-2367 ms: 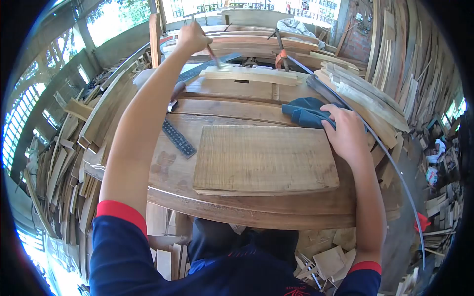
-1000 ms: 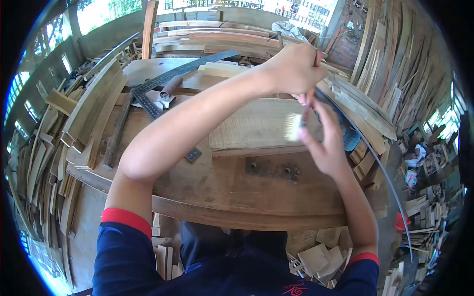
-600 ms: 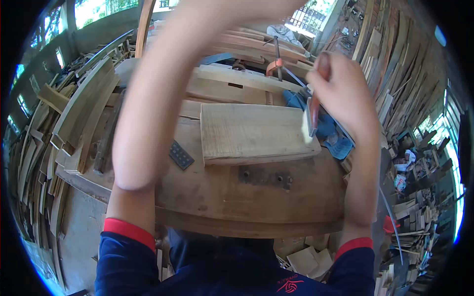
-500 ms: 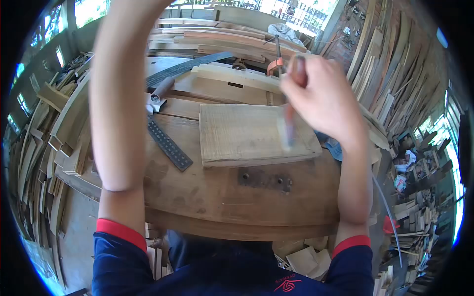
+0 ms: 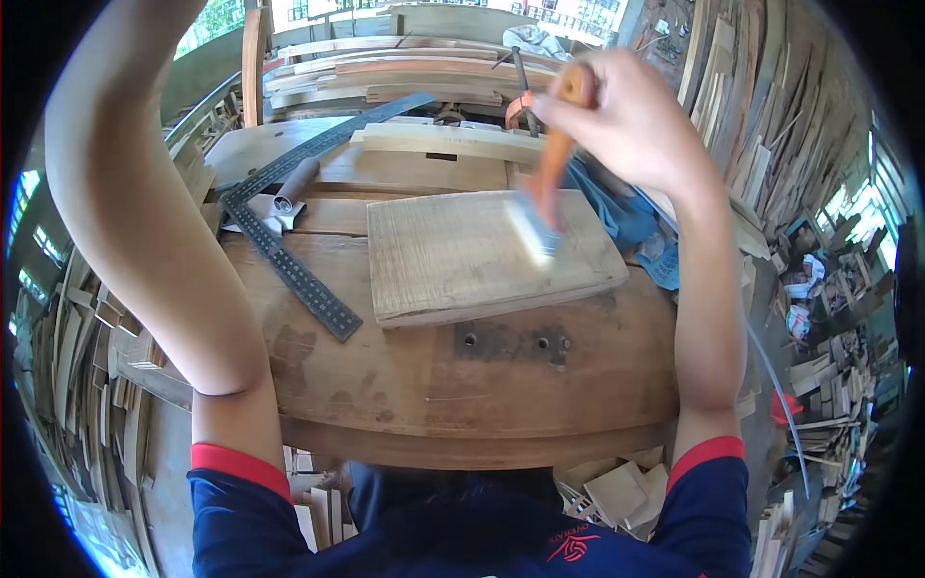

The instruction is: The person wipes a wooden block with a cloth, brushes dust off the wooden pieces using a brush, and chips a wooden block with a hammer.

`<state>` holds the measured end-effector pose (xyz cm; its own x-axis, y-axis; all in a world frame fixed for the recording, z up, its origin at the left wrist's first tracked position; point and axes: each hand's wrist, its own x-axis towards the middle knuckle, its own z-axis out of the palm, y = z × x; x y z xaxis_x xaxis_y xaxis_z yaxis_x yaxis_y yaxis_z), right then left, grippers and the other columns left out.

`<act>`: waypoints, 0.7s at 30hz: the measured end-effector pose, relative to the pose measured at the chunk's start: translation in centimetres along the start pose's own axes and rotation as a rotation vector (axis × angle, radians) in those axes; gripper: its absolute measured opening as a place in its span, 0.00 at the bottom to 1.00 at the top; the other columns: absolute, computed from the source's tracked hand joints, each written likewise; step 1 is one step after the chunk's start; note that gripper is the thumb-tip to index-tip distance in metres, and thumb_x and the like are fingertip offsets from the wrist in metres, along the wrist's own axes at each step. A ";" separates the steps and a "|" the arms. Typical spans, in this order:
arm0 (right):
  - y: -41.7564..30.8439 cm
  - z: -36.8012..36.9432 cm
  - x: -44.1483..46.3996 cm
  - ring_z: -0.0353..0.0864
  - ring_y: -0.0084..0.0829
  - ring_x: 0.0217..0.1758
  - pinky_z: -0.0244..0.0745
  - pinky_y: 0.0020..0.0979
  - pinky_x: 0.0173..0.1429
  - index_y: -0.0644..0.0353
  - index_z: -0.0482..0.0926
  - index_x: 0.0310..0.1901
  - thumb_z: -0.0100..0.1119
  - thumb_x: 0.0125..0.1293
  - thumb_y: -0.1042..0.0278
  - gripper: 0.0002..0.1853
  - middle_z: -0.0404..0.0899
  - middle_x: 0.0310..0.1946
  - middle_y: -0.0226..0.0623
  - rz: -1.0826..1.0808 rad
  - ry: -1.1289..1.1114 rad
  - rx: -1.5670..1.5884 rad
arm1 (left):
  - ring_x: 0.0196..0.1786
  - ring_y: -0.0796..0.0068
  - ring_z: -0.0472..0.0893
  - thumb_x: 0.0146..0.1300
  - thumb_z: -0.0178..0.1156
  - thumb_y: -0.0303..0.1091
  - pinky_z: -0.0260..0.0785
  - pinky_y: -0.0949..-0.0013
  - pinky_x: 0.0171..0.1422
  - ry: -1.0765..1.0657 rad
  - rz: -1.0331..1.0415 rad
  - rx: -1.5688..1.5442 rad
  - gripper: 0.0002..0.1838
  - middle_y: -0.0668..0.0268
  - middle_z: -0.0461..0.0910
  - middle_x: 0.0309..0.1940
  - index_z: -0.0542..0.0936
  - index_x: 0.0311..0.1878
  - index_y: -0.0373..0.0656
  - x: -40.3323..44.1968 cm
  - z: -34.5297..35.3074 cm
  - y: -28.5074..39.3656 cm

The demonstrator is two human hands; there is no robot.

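My right hand [image 5: 631,116] is closed around the orange wooden handle of a flat paintbrush [image 5: 549,188]. The brush points down over a thick pale wooden board [image 5: 453,255], its blurred tip at or just above the board's top face; contact is hard to tell. That board lies flat on the wooden workbench [image 5: 462,405]. My left forearm [image 5: 154,231] rises along the left side, and its hand is outside the picture at the top.
Left of the board lie a black metal framing square [image 5: 299,279] and a grey-handled metal tool [image 5: 294,188]. Blue cloth [image 5: 617,207] rests at the right. Behind are a slotted wooden piece [image 5: 453,159], an orange clamp [image 5: 520,106] and stacked planks [image 5: 385,72].
The brush has shifted slightly left and up over the board, still in my right hand. My left forearm has swung outward to the left, uncovering the square's corner. The camera view has shifted slightly.
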<state>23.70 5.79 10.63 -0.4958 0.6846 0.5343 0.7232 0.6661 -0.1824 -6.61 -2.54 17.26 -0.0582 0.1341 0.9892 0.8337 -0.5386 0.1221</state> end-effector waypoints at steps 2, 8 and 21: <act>-0.2 0.5 0.0 0.80 0.31 0.24 0.75 0.35 0.34 0.65 0.82 0.26 0.70 0.62 0.60 0.16 0.81 0.21 0.40 0.003 0.005 0.280 | 0.32 0.68 0.84 0.74 0.57 0.56 0.71 0.69 0.37 -0.011 0.002 0.017 0.28 0.57 0.85 0.32 0.84 0.52 0.35 0.2 -0.2 -0.5; 1.2 0.5 -0.7 0.85 0.23 0.33 0.77 0.35 0.39 0.67 0.79 0.32 0.68 0.67 0.67 0.12 0.80 0.22 0.37 0.047 0.126 -0.337 | 0.35 0.64 0.84 0.74 0.58 0.55 0.72 0.66 0.40 -0.031 0.030 0.044 0.28 0.55 0.85 0.33 0.84 0.52 0.34 -0.2 0.1 -1.0; 3.1 1.5 -5.8 0.84 0.58 0.30 0.78 0.55 0.38 0.64 0.77 0.38 0.57 0.72 0.64 0.11 0.82 0.23 0.51 0.091 0.395 -0.406 | 0.41 0.54 0.85 0.73 0.59 0.55 0.75 0.58 0.47 -0.281 0.364 -0.091 0.28 0.50 0.85 0.34 0.83 0.52 0.33 -6.7 4.6 7.8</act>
<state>28.09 4.38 5.75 -0.2619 0.5196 0.8133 0.9199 0.3893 0.0475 2.82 -3.83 11.19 0.3905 0.1362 0.9105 0.7201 -0.6614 -0.2099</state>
